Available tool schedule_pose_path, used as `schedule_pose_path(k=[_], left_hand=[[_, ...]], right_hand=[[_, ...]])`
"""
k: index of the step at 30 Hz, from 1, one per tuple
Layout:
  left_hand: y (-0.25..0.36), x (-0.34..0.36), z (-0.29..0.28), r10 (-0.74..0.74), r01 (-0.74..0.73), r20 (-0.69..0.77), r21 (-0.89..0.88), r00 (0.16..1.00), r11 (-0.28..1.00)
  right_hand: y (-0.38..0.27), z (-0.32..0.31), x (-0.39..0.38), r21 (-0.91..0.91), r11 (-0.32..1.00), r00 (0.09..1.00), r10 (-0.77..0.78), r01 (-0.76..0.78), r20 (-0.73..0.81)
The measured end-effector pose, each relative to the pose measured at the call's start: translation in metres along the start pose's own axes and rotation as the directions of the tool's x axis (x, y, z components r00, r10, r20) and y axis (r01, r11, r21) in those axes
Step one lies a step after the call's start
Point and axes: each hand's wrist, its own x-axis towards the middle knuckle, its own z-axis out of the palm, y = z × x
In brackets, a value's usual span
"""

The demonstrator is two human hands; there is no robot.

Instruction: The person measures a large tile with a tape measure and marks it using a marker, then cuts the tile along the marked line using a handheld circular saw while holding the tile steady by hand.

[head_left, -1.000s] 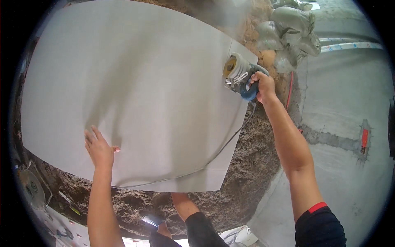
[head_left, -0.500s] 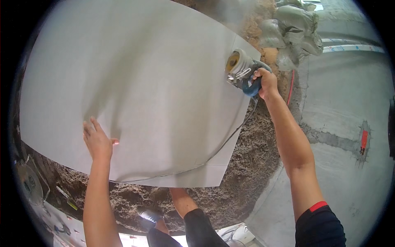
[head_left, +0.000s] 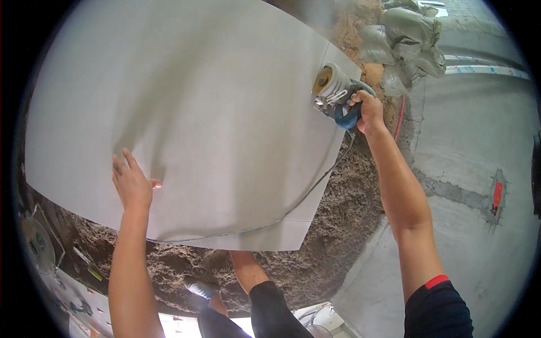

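Note:
A large pale tile slab [head_left: 208, 129] lies flat in front of me. My right hand [head_left: 369, 111], at the end of an outstretched arm, is wrapped round the blue handle of a handheld power cutter [head_left: 337, 84]. The cutter rests near the slab's right edge, its round yellowish motor end facing up; its blade is hidden. Beyond it, a thin line runs across the slab and a haze of dust hangs. My left hand [head_left: 134, 183] lies on the slab's near left part, fingers spread, holding nothing. The cutter's dark cord [head_left: 265, 226] trails across the slab's near right corner.
Rough brown soil or sand [head_left: 344, 208] surrounds the slab. Filled sacks [head_left: 408, 42] are heaped at the far right beside white pipes [head_left: 484, 69]. Grey concrete floor [head_left: 468, 124] spreads rightward, with a red piece [head_left: 497, 194] set in it. At the left stands a round fan-like object [head_left: 39, 242].
The whole view has shifted slightly. Both hands and the cutter keep nearly the same places on the slab; any movement of the cutter is too small to tell.

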Motion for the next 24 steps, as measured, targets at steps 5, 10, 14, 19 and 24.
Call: schedule_pose_path(k=[5, 10, 14, 19, 24], left_hand=[[0.0, 0.001, 0.001, 0.018, -0.017, -0.007, 0.008, 1.0, 1.0], [-0.001, 0.002, 0.003, 0.023, -0.023, -0.06, 0.006, 0.998, 1.0], [-0.003, 0.002, 0.006, 0.023, -0.021, -0.065, 0.026, 0.998, 0.999], [-0.005, 0.001, 0.003, 0.032, -0.031, -0.067, 0.021, 0.997, 0.999], [-0.007, 0.0, 0.003, 0.029, -0.028, -0.059, 0.021, 0.998, 0.999]], right_hand=[[0.0, -0.002, -0.003, -0.001, 1.0, 1.0, -0.011, 0.011, 0.007], [0.001, -0.005, -0.004, 0.001, 1.0, 1.0, 0.0, 0.0, -0.008], [0.003, -0.007, -0.008, -0.012, 1.0, 1.0, 0.018, -0.018, -0.005], [0.005, -0.009, -0.012, -0.03, 0.999, 1.0, 0.02, -0.02, -0.003], [0.006, -0.007, -0.019, -0.031, 1.0, 1.0, 0.0, 0.0, 0.001]])
